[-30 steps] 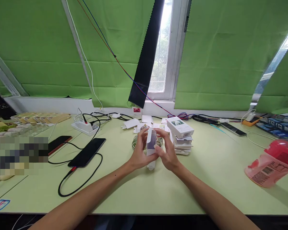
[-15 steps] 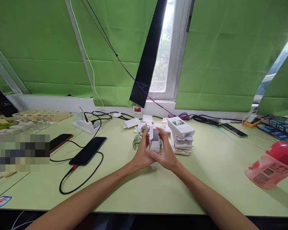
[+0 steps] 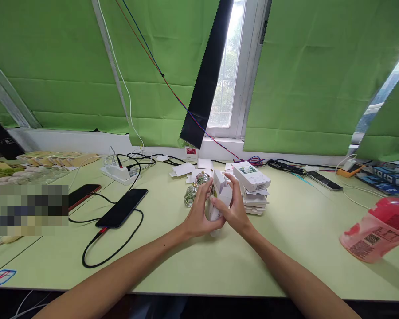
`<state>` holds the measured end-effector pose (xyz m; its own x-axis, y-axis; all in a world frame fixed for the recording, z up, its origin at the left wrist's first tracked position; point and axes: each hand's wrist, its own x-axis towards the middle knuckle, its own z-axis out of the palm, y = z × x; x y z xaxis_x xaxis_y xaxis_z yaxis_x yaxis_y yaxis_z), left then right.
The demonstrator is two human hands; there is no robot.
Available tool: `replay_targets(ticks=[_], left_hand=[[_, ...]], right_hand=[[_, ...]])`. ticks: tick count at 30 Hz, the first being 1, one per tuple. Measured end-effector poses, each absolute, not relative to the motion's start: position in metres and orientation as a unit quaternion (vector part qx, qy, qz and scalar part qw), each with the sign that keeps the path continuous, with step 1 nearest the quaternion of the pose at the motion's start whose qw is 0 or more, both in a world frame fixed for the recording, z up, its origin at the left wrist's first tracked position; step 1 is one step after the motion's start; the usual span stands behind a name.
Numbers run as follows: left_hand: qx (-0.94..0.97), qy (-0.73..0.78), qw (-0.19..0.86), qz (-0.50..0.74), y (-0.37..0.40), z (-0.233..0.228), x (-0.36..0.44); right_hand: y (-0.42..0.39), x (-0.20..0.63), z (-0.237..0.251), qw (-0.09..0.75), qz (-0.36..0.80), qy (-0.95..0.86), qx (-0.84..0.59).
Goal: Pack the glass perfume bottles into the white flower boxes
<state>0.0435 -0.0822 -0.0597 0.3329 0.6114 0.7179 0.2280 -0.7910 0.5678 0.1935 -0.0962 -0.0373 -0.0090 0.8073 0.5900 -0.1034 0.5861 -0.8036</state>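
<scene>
Small white carton [image 3: 219, 199], upright half a second ago, now tilted right, left hand [image 3: 199, 217] and right hand [image 3: 234, 212] both closed around it, flap open.

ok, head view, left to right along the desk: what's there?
Red-edged phone → white power strip → black phone on charge → glass bottle → small white carton held in both hands → stack of white boxes → pink bottle lying on its side.
</scene>
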Motion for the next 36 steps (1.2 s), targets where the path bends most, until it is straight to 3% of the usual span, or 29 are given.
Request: replay_targets(ticks=[12,36], left_hand=[[0.875,0.168,0.125,0.437,-0.079,-0.054,0.035],[0.817,0.233,0.043,0.526,-0.079,-0.053,0.037]], right_hand=[[-0.081,0.198,-0.037,0.728,0.517,-0.373,-0.253],[-0.087,0.195,-0.031,0.612,0.643,-0.403,-0.223]])
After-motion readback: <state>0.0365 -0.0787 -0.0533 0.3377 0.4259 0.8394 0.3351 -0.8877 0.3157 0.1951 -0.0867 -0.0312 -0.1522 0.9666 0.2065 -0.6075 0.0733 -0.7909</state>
